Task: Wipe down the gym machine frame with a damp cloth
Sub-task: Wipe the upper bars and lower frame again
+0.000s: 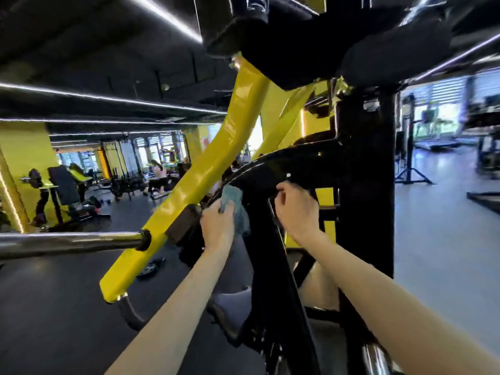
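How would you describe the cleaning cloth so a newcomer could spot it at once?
Find the big yellow machine arm slanting through the middle; just right of it runs a curved black frame bar. Against that bar the left hand grips the cloth, a crumpled grey-blue rag, unlike the glossy painted metal around it.

Seen from my remote station: left hand (217, 223) and right hand (296, 209) bare, fingers (282, 190) uncovered. Left forearm (184, 301) and right forearm (378, 288) bare along their whole visible length, down to the bottom edge of the view. Both arms slim, tapering to narrow wrists.
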{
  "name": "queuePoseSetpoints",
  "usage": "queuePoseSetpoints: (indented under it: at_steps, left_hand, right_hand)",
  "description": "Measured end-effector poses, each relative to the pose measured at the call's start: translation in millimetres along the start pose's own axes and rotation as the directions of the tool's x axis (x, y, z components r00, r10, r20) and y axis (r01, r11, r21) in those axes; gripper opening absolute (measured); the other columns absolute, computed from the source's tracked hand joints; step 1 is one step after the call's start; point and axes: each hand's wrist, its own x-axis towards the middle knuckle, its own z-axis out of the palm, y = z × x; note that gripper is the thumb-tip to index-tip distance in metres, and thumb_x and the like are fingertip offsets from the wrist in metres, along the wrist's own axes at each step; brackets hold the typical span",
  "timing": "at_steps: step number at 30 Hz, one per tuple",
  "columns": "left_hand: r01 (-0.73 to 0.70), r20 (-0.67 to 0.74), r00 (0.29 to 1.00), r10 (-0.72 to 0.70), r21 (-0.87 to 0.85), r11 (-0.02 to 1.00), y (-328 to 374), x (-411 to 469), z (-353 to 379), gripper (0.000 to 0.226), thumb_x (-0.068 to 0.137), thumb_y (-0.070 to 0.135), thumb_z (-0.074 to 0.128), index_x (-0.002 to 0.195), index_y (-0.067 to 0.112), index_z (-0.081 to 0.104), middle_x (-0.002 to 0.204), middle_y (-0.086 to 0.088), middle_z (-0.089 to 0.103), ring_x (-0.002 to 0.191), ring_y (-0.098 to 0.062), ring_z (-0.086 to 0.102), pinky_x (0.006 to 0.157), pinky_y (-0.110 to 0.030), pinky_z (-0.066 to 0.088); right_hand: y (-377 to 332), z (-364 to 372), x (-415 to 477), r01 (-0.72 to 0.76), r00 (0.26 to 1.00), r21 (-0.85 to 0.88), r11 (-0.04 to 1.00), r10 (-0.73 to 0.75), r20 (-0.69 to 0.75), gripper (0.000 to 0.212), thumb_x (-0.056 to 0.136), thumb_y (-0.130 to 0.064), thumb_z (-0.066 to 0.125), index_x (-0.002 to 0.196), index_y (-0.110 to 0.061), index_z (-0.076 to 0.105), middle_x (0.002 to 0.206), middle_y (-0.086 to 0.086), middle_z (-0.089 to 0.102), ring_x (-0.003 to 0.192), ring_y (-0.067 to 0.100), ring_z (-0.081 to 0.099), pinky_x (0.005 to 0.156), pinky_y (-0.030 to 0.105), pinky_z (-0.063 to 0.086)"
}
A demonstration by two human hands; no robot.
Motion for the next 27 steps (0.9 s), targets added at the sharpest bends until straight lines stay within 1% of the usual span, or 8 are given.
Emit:
queuePoseSetpoints:
  at_steps: [4,8,11,15,17,21,23,27]
  left_hand:
    - [-0.306,-0.179,0.918,0.354,0.249,0.919,56,40,26,0.024,0.101,0.027,0.044,0.107,0.013,0.063,0.090,-0.003,0.051,0.078,-0.022,0.053,0.056,-0.030,0.031]
    - [-0.520,-0.011,0.828,0.561,0.362,0.774,45,19,89,0.036,0.093,0.015,0.056,0.130,0.012,0.058,0.130,-0.008,0.055,0.116,-0.030,0.048,0.084,-0.045,0.050]
    - [-0.666,0.082,0.726,0.683,0.333,0.668,45,-19,140,0.052,0.089,0.014,0.057,0.141,0.014,0.048,0.150,-0.008,0.041,0.142,-0.031,0.028,0.116,-0.055,0.017]
    - [-0.838,0.216,0.525,0.823,0.298,0.456,37,-17,145,0.073,0.079,0.001,0.070,0.145,0.011,0.039,0.153,-0.010,0.033,0.144,-0.028,0.019,0.116,-0.051,0.011]
    - [-0.796,0.143,0.566,0.812,0.351,0.493,1,9,125,0.070,0.082,-0.006,0.061,0.145,0.008,0.036,0.153,-0.012,0.033,0.144,-0.030,0.019,0.117,-0.055,0.014]
    - [-0.544,-0.101,0.790,0.605,0.340,0.767,-16,15,110,0.064,0.083,-0.010,0.035,0.146,0.001,0.035,0.154,-0.016,0.031,0.145,-0.031,0.018,0.118,-0.055,0.016]
    - [-0.695,0.004,0.692,0.722,0.277,0.664,12,-3,130,0.065,0.081,-0.013,0.038,0.144,0.001,0.039,0.151,-0.018,0.035,0.144,-0.031,0.022,0.119,-0.050,0.015]
    - [-0.886,0.261,0.385,0.885,0.374,0.275,-10,24,117,0.067,0.083,-0.004,0.052,0.146,0.004,0.031,0.151,-0.018,0.034,0.144,-0.029,0.021,0.121,-0.042,0.011]
  right_hand:
    - [21,-51,15,0.040,0.945,-0.229,0.973,-0.111,-0.307,0.028,0.094,-0.014,0.052,0.120,-0.010,0.062,0.115,0.009,0.059,0.099,0.025,0.060,0.074,0.037,0.050]
    - [42,-77,20,0.000,0.899,-0.335,0.942,-0.147,-0.413,0.026,0.083,-0.002,0.060,0.108,-0.003,0.067,0.104,0.012,0.058,0.095,0.029,0.057,0.082,0.039,0.045]
    - [49,-80,20,0.046,0.889,-0.361,0.931,-0.203,-0.411,0.029,0.077,0.003,0.057,0.103,-0.002,0.067,0.098,0.013,0.059,0.089,0.032,0.058,0.078,0.041,0.045]
    - [58,-84,17,0.093,0.874,-0.401,0.911,-0.267,-0.405,0.033,0.072,0.007,0.057,0.103,-0.002,0.065,0.096,0.013,0.058,0.085,0.032,0.058,0.073,0.040,0.048]
    - [62,-83,16,0.123,0.873,-0.436,0.892,-0.306,-0.381,0.039,0.069,0.008,0.065,0.107,-0.002,0.065,0.100,0.013,0.058,0.088,0.031,0.058,0.075,0.040,0.050]
    - [74,-71,14,0.166,0.868,-0.578,0.799,-0.396,-0.300,0.048,0.073,0.000,0.061,0.121,-0.004,0.062,0.123,0.015,0.058,0.109,0.030,0.054,0.092,0.041,0.044]
    - [72,-64,16,0.183,0.869,-0.610,0.771,-0.417,-0.267,0.055,0.078,-0.008,0.045,0.132,-0.004,0.055,0.139,0.016,0.050,0.127,0.030,0.045,0.104,0.041,0.033]
    - [73,-57,21,0.207,0.879,-0.652,0.730,-0.431,-0.205,0.063,0.083,-0.020,0.035,0.143,-0.003,0.042,0.153,0.015,0.034,0.142,0.025,0.028,0.113,0.041,0.019]
